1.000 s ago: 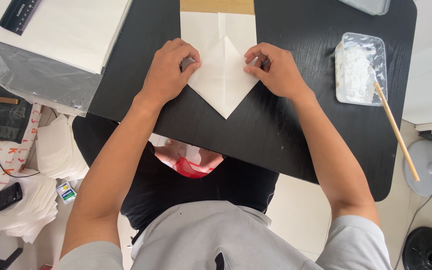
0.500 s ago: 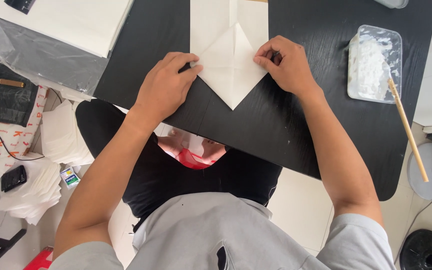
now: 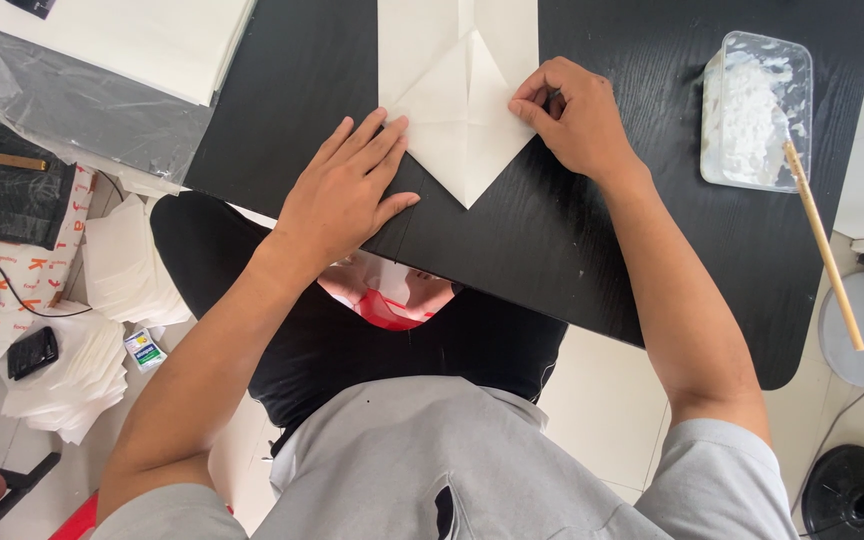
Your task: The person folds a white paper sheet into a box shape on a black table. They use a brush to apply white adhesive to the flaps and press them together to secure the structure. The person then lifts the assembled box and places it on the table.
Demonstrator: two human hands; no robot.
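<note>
A cream sheet of paper [image 3: 457, 110], folded to a point toward me, lies on a black table [image 3: 592, 250]. My left hand [image 3: 347, 190] rests flat, fingers spread, its fingertips pressing the paper's left folded edge. My right hand [image 3: 577, 120] has curled fingers and pinches the right folded edge of the paper near its corner.
A clear plastic tub of white paste [image 3: 757, 110] stands at the right of the table with a wooden stick [image 3: 824, 250] leaning out of it. A stack of large white sheets [image 3: 142, 40] lies at the top left. Folded white papers [image 3: 122, 280] and phones lie on the floor at the left.
My left hand has opened from a curled grip to lie flat on the paper's left edge. The right hand stays pinching the right edge.
</note>
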